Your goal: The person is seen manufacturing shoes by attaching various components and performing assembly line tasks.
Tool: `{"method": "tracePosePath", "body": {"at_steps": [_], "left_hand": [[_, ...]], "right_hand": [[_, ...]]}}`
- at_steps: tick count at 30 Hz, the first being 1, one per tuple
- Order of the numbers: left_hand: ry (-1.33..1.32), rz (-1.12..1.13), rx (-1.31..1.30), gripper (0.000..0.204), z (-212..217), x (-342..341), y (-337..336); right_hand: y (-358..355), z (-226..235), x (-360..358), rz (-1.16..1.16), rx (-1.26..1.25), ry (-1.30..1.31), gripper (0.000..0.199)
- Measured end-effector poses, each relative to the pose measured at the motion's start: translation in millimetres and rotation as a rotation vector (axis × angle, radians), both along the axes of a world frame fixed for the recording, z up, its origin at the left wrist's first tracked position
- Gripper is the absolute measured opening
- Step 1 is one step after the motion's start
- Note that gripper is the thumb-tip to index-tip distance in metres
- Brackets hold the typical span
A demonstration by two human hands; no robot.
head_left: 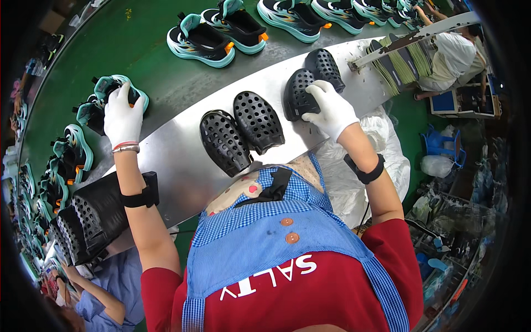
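At the left, my left hand [123,115] in a white glove reaches over the green surface and grips the heel end of a black and mint-green sneaker [138,98]. My right hand [332,109], gloved too, closes its thumb and fingers on the near end of a black perforated toe-shaped shell [299,88]. A matching perforated shell [325,67] stands right behind it. Between my hands, two more such shells, a left one [224,139] and a right one [258,119], lie side by side on the metal ledge [180,144].
Pairs of sneakers [202,44] line the green conveyor [116,39] beyond the ledge. Stacked black perforated shells [88,213] sit at the lower left. A curved metal bar [415,40] and flat insole-like pieces [401,63] are at right. Co-workers [110,293] sit lower left and upper right.
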State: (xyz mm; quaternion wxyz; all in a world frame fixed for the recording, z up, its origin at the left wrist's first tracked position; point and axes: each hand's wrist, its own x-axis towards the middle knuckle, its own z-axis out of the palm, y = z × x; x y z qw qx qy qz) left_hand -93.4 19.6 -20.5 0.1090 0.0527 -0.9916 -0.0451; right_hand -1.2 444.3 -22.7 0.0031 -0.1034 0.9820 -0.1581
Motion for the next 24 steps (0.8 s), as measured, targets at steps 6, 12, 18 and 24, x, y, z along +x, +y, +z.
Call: {"method": "tracePosePath", "body": {"at_steps": [6, 12, 18, 24], "left_hand": [[0.096, -0.128, 0.058, 0.045, 11, 2, 16], [-0.031, -0.369, 0.749, 0.048, 45, 8, 61], [-0.638, -0.49, 2.229, 0.049, 56, 30, 108], [-0.088, -0.329, 2.192, 0.022, 39, 25, 85]], "right_hand": [[1, 29, 7, 0.023, -0.03, -0.022, 0.055], [-41, 87, -3, 0.166, -0.186, 0.163, 0.058], [-118, 105, -33, 0.639, -0.458, 0.143, 0.064], [-156, 105, -46, 0.39, -0.538, -0.139, 0.057]]}}
